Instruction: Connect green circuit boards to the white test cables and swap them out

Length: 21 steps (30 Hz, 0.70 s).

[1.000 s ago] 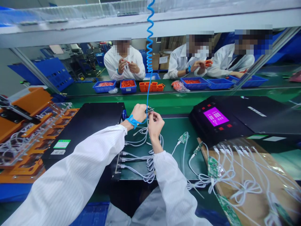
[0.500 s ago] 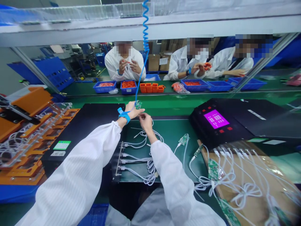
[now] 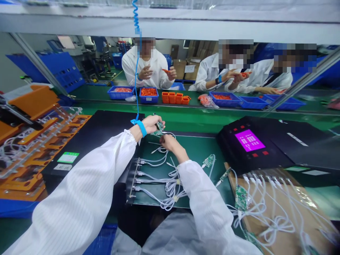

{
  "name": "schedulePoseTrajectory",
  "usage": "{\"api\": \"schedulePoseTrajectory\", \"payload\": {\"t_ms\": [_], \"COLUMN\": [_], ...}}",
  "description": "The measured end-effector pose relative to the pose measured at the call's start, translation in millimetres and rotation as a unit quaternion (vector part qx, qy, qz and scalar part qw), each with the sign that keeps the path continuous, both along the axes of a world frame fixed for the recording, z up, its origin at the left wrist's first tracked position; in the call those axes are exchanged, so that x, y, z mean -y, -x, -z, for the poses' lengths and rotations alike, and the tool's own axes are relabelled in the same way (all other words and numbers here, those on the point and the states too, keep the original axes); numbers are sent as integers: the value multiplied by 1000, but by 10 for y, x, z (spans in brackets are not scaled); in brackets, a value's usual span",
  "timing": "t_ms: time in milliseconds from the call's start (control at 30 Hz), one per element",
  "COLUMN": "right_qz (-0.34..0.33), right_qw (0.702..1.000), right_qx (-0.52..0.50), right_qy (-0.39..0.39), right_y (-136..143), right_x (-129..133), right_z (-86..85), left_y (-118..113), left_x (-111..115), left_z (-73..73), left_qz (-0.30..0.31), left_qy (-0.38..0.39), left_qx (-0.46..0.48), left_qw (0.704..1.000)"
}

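My left hand [image 3: 151,124], with a blue strap on its wrist, is closed on a small green circuit board [image 3: 160,126]. Just below it a second green circuit board [image 3: 157,133] shows in part, with a white cable [image 3: 170,133] running off to the right. Close under these boards, my right hand [image 3: 170,143] has its fingers pinched together; what lies between them is hidden. Coiled white cables [image 3: 170,193] on the green work surface [image 3: 196,184] lead to sockets on a black box [image 3: 106,131] at the left.
Right of my hands stands a black tester [image 3: 265,141] with a magenta screen. More circuit boards [image 3: 209,161] and tangled cables lie before it, partly on cardboard [image 3: 255,226]. An orange fixture [image 3: 63,141] is at left. Co-workers sit opposite, behind blue bins [image 3: 148,99].
My view has shifted a little. The board in my left hand has turned, and a second board with a cable now shows below it. My right hand has moved slightly lower and right.
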State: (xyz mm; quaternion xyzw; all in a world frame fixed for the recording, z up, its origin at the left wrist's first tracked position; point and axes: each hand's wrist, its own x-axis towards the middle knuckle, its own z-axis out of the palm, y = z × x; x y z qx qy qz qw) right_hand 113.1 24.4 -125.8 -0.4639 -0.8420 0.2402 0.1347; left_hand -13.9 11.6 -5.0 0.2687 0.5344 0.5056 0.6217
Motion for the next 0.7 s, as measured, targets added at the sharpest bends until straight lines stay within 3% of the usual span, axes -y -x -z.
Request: {"api": "schedulePoseTrajectory", "payload": {"t_ms": [167,400,567,700], "right_qz": [-52,-73,-64,-21], "right_qw": [996,993,993,992], "right_qx": [68,73,43,-6], "right_qy": [-8,-61,-86,-124], "right_y": [-7,57,9,-193], "right_x": [117,173,228,355], "right_z": [-14,30,4,-101], "left_y": [-21,-26,-14,-19], "left_x": [22,38,15,13], "left_z": [-11,-22,1,1], "left_qz": [-17,-26,-48,-66], "left_qy": [6,-13,-42,-71], "left_qx": [3,-5,3,9], "left_qw": [1000,1000,998,995]}}
